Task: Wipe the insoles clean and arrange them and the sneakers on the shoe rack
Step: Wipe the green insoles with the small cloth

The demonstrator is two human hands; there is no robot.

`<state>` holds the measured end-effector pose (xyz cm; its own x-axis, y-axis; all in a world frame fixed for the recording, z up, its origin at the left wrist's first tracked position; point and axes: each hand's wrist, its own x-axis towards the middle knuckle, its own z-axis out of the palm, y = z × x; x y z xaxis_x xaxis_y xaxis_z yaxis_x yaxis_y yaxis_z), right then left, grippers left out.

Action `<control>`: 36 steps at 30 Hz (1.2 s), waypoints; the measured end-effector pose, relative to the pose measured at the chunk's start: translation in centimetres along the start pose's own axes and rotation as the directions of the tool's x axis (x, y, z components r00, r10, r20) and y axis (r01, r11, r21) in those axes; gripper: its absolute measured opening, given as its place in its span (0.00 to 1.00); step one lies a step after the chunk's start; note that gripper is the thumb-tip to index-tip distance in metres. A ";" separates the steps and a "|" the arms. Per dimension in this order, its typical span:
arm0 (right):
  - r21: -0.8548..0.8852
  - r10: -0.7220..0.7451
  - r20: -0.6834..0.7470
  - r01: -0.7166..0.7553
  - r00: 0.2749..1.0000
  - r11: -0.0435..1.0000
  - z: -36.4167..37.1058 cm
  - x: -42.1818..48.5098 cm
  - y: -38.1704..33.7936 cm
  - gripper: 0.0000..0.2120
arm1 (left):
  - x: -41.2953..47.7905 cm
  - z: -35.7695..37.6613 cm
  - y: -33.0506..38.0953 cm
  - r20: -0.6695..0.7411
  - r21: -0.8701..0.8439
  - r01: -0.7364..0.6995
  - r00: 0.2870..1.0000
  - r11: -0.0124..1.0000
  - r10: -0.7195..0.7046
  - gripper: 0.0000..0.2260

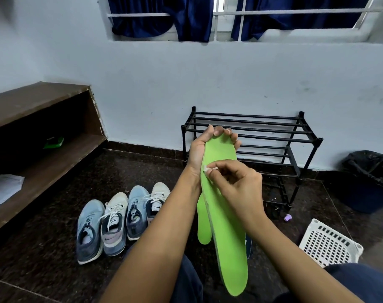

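**Wiping the green insole, one strip at a time**

We are sitting on the floor (44, 259) and working on the front insole (225, 226). It is standing nearly upright in front of us, between our knees and the shoe rack (252, 125). Our left hand (204, 147) is curling round its upper end, with the fingers wrapping over the top edge, so the insole is hanging from that grip. Our right hand (236, 182) is pinching a small white wipe (207, 169) between thumb and fingertips. It is pressing the wipe against the left edge of the insole, just below the left hand.

We are judging that the upper grip needs to be firm, because the foam is likely to bend away under pressure. Bracing its back against the left palm would probably help. The wipe is tiny, so we are aiming for short, overlapping strokes running down toward the free lower end. These should be covering the edges as well as the middle. Turning the wipe to a fresh face as it soils seems wise.

A second insole (203, 224) is hanging just behind the first. We cannot tell how it is being held, and it looks to be awaiting its turn. The four sneakers (114, 224) are lying in a row on the floor to our left, and none are on the rack yet.
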<state>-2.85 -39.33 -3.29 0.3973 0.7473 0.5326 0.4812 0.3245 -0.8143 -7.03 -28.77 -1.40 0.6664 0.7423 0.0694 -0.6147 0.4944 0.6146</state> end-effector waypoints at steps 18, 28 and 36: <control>0.010 0.118 0.012 -0.119 0.993 0.993 -0.2 0.6 -0.3 0.05 | 0.2 -0.2 -0.1 -0.099 0.008 0.076 0.992 0.997 -0.075 0.21; -0.037 0.107 -0.173 -0.115 0.979 0.993 -1.2 2.5 1.0 0.08 | -0.9 1.0 -2.0 -0.112 0.109 0.193 0.977 0.975 -0.181 0.21; -0.221 0.022 -0.285 -0.088 0.958 0.971 -1.5 3.0 1.4 0.01 | -0.7 1.0 -2.7 -0.077 0.258 0.187 0.982 0.948 -0.173 0.24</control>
<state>0.17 -37.49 -2.47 0.6140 0.5581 0.5581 0.6052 0.1210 -0.7868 -5.44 -31.07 -2.34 0.7281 0.6783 -0.0987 -0.3493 0.4910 0.7981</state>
